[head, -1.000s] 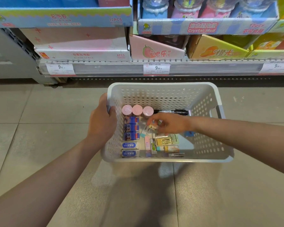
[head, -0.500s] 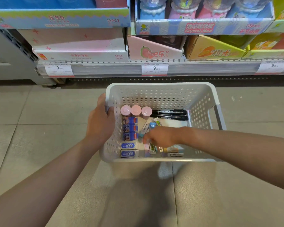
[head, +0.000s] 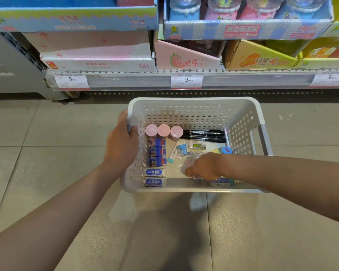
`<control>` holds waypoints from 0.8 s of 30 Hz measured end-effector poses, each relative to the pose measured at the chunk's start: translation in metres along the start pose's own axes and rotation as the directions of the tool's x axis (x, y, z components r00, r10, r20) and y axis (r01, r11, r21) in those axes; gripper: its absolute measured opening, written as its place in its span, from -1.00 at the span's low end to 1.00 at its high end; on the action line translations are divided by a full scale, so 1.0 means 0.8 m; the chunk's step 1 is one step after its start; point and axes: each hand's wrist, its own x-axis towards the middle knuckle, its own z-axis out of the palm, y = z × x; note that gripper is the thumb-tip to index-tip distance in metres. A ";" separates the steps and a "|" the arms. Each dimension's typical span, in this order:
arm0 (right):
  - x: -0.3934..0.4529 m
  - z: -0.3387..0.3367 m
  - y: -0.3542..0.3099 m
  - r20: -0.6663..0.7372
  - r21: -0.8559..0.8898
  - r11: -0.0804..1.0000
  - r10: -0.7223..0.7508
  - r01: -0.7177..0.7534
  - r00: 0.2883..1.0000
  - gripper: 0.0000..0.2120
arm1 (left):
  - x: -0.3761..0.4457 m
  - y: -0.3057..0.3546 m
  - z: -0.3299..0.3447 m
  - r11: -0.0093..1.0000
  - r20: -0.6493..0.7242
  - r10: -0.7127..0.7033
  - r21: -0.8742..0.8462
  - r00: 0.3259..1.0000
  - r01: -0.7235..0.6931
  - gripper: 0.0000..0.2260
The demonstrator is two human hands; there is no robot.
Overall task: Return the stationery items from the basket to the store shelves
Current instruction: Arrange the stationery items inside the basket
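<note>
Here the white perforated basket (head: 194, 114) hangs at the centre of the frame above the tiled floor (head: 47, 133), just in front of the store shelf (head: 145, 81) that runs across the top. The left hand (head: 123, 145) grips the basket's left rim, fingers curled over the edge and thumb outside, which seems meant to keep it level and steady while the other hand works inside. The right hand (head: 202, 167) reaches in over the near right edge, its fingers curled down onto a small pinkish packet (head: 190, 163) near the basket's front wall; the blur there hides whether the packet is truly pinched or only touched. Most of the stationery remains in the basket: three pink-capped tubes (head: 163, 131) stand along the back left, two black markers (head: 204, 134) lie side by side to their right, and a column of blue boxed erasers (head: 157, 150) runs down the left wall, with two flatter blue-labelled erasers (head: 155, 177) in the lower left corner. A small blue sharpener (head: 182, 149) and loose wrapped pieces lie in the middle. Because the goods are sorted into rows, a single kind can likely be lifted out at once. The shelf above holds display boxes (head: 186, 59) and price tags (head: 186, 81), so the return of the items appears barely begun.
</note>
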 end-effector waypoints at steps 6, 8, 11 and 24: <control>0.004 -0.016 -0.002 -0.028 0.405 0.914 0.052 -0.036 0.998 -0.60 | 0.000 -0.001 0.000 1.000 -0.005 0.001 0.007 1.000 -0.001 -0.67; 0.010 -0.022 -0.005 -0.080 0.588 0.808 0.093 -0.029 0.992 -0.64 | 0.000 -0.001 0.000 1.000 -0.005 0.002 0.008 1.000 -0.002 -0.67; 0.026 -0.019 -0.015 -0.126 0.718 0.692 0.239 -0.078 0.963 -0.73 | -0.001 0.000 0.000 1.000 -0.001 -0.001 -0.003 1.000 0.001 -0.67; 0.058 -0.004 -0.031 -0.096 0.760 0.639 0.291 -0.119 0.952 -0.77 | -0.001 0.000 0.000 1.000 0.001 0.002 -0.010 1.000 -0.002 -0.66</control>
